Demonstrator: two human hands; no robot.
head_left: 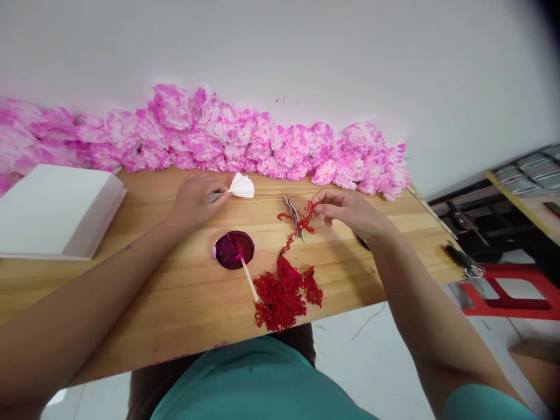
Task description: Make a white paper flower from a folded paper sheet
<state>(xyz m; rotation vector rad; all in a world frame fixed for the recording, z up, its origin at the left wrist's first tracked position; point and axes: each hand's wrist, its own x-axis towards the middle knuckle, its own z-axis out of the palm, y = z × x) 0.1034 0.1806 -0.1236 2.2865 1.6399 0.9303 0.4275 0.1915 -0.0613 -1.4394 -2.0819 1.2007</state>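
Observation:
My left hand (202, 197) is closed on a pleated piece of white paper (242, 185), whose fanned end spreads out to the right of my fingers. Thumb and fingertips of my right hand (343, 211) pinch a strand of red crinkled yarn (310, 217). That strand lies across a narrow card or small tool (294, 219) and trails towards a tangled heap of red yarn (280, 294) near the table's front edge. Between my forearms sits a shallow dish of dark magenta liquid (228, 251), with a pale stick (248, 277) resting in it and reaching the heap.
Pink and white paper flowers (210, 134) line the back of the wooden table (175, 326) along the wall. A thick stack of white paper (56, 210) lies at the left. Under my right wrist a dark object (361, 240) partly shows. A red stool (516, 291) stands at the right.

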